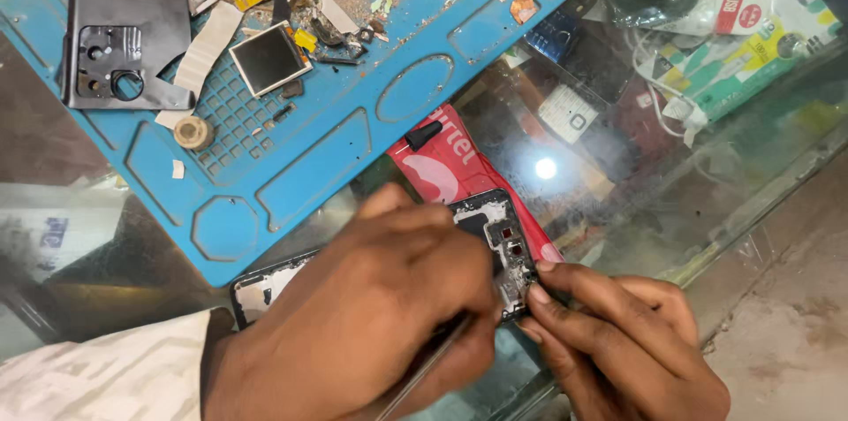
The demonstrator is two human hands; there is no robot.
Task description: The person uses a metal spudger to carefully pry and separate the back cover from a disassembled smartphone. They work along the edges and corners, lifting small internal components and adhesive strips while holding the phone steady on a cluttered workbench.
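Two hands are seen low over a glass tabletop (618, 209), both closed on the same opened phone (495, 244). Above and to the left of the left hand a blue work mat (353, 147) is spread, and on its far left corner a dark back cover (132, 32) with camera cut-outs is laid. Just right of that cover, a small square screen module (269, 59) is set among loose ribbon strips and scraps, with a small round roll of tape (192, 132) nearer the hands.

The left hand (371, 315) is laid across the phone, its fingers curled shut around a thin metal tool (424, 368) — only the shaft is shown below the knuckles, so the tip cannot be made out. A pale sleeve (97, 368) is seen at that wrist. The phone is held flat under this hand, with its exposed inner frame and camera openings showing past the knuckles and its other end showing toward the sleeve.

Just beyond the phone a red packet (450, 165) is seen through the glass, with a small black plastic piece (424, 134) beside it.

The right hand (618, 341) is pressed to the phone's right edge — thumb and forefinger are pinched on the frame. Far above that hand, white cable and green-and-white packets (742, 50) are stored under the glass.
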